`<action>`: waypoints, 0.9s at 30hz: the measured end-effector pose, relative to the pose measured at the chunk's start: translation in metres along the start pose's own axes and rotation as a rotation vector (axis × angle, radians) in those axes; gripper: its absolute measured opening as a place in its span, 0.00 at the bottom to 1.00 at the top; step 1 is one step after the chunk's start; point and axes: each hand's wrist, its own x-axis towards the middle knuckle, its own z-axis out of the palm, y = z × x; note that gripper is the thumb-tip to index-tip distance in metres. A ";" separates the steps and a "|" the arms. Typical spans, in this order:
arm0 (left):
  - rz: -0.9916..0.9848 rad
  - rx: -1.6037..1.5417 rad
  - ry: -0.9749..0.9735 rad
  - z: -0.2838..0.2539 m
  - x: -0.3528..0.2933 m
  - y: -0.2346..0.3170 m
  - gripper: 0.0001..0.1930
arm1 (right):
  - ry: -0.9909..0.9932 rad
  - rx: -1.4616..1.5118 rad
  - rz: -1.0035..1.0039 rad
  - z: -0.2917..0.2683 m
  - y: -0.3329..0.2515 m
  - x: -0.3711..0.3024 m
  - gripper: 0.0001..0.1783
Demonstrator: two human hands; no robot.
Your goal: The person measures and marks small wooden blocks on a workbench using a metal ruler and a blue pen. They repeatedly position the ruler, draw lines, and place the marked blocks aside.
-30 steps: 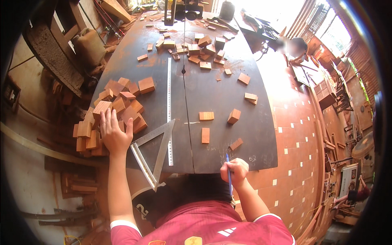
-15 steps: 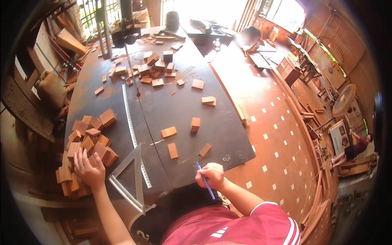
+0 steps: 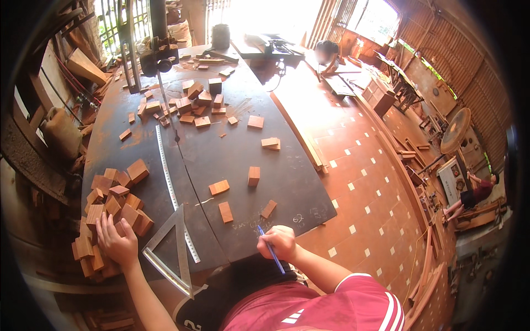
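Observation:
My left hand [image 3: 117, 241] lies with fingers stretched over the near side of a heap of small reddish-brown wooden blocks [image 3: 115, 205], at the table's left edge. Its fingertips touch the blocks; none is visibly gripped. In my right hand [image 3: 280, 241] is a blue pen [image 3: 276, 261], slanted, its upper end pointing away from me over the table's front edge. Just beyond it lies a small flat wooden piece [image 3: 269, 209] near faint chalk-like marks. Between my hands, a metal triangular square [image 3: 178, 243] overhangs the front edge, partly across a white measuring strip [image 3: 169, 179].
The dark tabletop [image 3: 248, 193] has a long slot leading to an upright machine post [image 3: 158, 33]. More blocks [image 3: 203, 99] are scattered farther back, several single ones nearer. A tiled floor [image 3: 353, 204] extends to the right. Two other people [image 3: 327, 52] [image 3: 481, 192] are farther off.
The whole view has shifted slightly, so the table's things appear a little lower and farther left. My hands keep nearly the same poses, left on the heap, right around the pen.

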 end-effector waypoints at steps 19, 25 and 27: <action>0.015 0.032 -0.007 0.002 -0.003 -0.001 0.17 | 0.007 -0.006 -0.027 -0.001 0.001 0.001 0.14; 0.000 0.035 -0.028 0.001 -0.003 -0.001 0.17 | 0.001 0.003 -0.024 -0.002 0.000 0.002 0.13; 0.001 0.034 -0.027 0.002 -0.003 0.000 0.17 | 0.004 0.001 -0.022 -0.001 0.000 0.001 0.13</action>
